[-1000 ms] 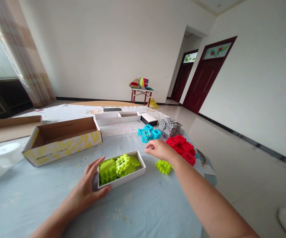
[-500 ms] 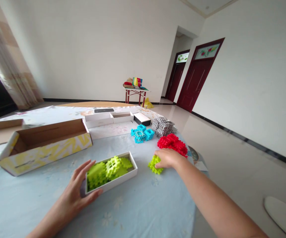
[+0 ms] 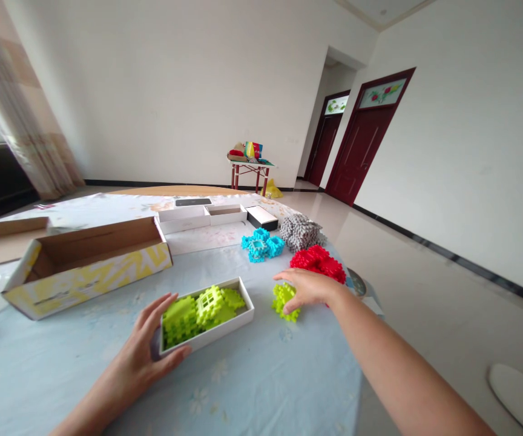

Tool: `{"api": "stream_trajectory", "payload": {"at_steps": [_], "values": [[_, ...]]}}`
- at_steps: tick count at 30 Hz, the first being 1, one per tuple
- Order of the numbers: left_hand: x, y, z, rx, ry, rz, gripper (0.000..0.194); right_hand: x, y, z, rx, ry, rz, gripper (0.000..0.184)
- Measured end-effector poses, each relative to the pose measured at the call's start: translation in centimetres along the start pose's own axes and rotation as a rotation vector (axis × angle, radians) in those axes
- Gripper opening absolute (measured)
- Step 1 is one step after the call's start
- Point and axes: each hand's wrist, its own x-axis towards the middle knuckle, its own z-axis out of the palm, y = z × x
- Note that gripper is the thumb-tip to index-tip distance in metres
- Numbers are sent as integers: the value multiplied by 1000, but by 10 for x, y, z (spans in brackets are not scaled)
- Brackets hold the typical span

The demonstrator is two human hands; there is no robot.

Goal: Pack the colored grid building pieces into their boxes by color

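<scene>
My left hand point(image 3: 148, 342) grips the left end of a white box point(image 3: 225, 327), thumb along the near side and fingers at the far side. Inside the box lie several lime-green interlocking plastic blocks point(image 3: 182, 321), one of them with a window grid point(image 3: 209, 303). To the right of the box, a small cluster of the same lime-green blocks point(image 3: 284, 300) rests on the tablecloth. Over that cluster hovers my right hand point(image 3: 309, 287), its fingers stretched out and thumb apart, open. Just behind the right hand is a pile of red blocks point(image 3: 318, 261).
Blue blocks point(image 3: 261, 245) and a grey block heap point(image 3: 300, 232) sit farther back. A large yellow-patterned cardboard box point(image 3: 102, 283) stands left. White box trays point(image 3: 182, 220), a black-edged box point(image 3: 261, 218) and a phone point(image 3: 193, 202) lie behind. The table edge curves down the right.
My right hand has loosened around the green cluster, its fingers lifting and straightening. The left hand stays on the white box. The view has shifted slightly.
</scene>
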Motion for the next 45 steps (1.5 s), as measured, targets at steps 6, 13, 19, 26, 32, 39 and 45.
{"api": "stream_trajectory", "payload": {"at_steps": [6, 13, 19, 26, 32, 39, 45], "values": [[-2, -1, -1, 8, -24, -5, 69, 8, 4, 0, -101, -73, 73, 85], [0, -1, 0, 24, 0, 22, 70, 15, 4, -1, -143, -145, 118, 80], [-1, -2, 0, 36, 1, 28, 69, 15, -11, -20, -198, -83, 137, 81], [-1, 3, -2, 9, -50, 1, 69, 30, -22, -12, -210, -178, 126, 94], [-1, 7, -4, -8, -51, -6, 69, 28, -11, -15, -66, -178, 116, 92], [-1, 2, -2, 4, -23, 18, 70, 31, 5, -21, -55, -273, 10, 79], [-2, 2, -3, 29, -44, 5, 69, 41, 1, -12, -174, -239, 75, 65]]}}
